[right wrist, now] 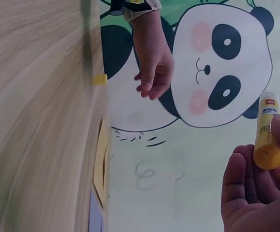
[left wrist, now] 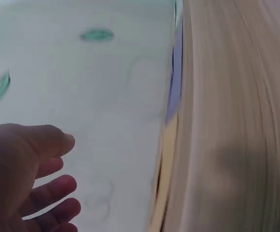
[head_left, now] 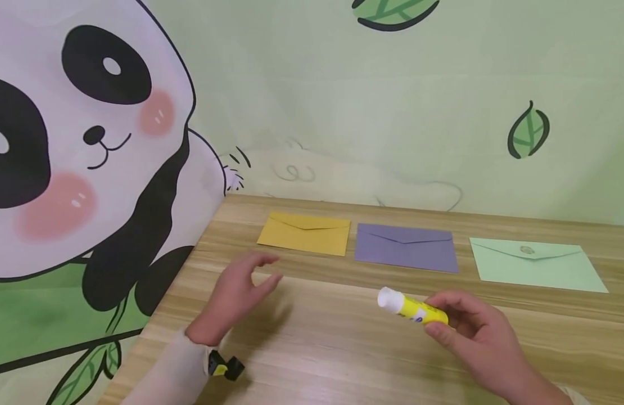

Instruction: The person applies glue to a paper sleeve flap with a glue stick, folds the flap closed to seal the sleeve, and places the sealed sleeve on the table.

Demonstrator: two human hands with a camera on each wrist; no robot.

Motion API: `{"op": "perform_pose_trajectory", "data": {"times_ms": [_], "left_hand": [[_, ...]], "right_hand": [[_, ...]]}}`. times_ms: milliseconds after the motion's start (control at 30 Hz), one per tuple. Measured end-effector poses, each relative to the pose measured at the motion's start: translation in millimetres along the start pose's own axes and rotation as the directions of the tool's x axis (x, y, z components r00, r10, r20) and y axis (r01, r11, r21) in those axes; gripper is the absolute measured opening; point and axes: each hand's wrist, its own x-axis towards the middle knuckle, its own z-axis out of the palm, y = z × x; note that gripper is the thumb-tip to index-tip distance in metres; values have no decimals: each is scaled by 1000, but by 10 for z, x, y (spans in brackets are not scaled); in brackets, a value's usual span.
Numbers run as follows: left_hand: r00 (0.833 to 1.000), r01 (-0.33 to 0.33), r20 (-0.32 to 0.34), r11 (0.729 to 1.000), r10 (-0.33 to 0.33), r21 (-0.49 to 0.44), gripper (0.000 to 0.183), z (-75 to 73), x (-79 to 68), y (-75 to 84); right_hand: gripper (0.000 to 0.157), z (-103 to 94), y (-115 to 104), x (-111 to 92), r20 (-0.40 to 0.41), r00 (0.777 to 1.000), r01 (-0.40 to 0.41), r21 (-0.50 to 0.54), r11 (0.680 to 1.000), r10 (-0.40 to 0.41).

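Observation:
My right hand (head_left: 486,343) holds a yellow glue stick (head_left: 420,310) between thumb and fingers, its white end tilted up to the left. In the right wrist view the glue stick (right wrist: 266,128) shows printed lettering and a round yellow base. My left hand (head_left: 238,292) hovers over the left of the table with nothing in its loosely bent fingers. Just beyond it lies a yellow envelope (head_left: 304,236). A purple envelope (head_left: 405,250) lies in the middle and a mint-green envelope (head_left: 537,267) with a small round seal to the right. All three flaps are down.
The envelopes lie in a row near the back of the wooden table (head_left: 317,349). Behind it hangs a backdrop with a large panda (head_left: 125,169) and leaves. A small yellow block (right wrist: 100,79) shows at the table surface in the right wrist view.

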Motion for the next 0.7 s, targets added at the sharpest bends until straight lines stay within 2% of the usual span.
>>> {"op": "perform_pose_trajectory", "data": {"times_ms": [133,200,300,400,500,600,700], "left_hand": [[989,143,13,979,-146,148,50,-98,35,-466],[980,185,41,963,-196,196,56,-111,35,-647],[963,220,101,948,-248,229,59,-107,24,-829],[948,227,173,948,-268,224,50,-91,25,-927],[935,233,224,951,-277,205,37,-78,55,-960],[926,239,249,952,-283,194,29,-76,99,-960],[912,259,267,943,-311,210,28,-79,136,-951]], "right_hand": [[35,-42,22,-11,-27,996,-89,-55,995,87],[33,-62,41,-18,-41,992,-125,-79,989,122],[30,-94,75,-38,-56,986,-160,-117,980,154],[29,-131,115,-58,-63,986,-163,-122,979,157],[28,-168,149,-69,-75,984,-167,-124,978,159],[27,-202,169,-70,-90,982,-180,-144,973,168],[27,-225,177,-69,-100,978,-196,-160,967,182]]}}
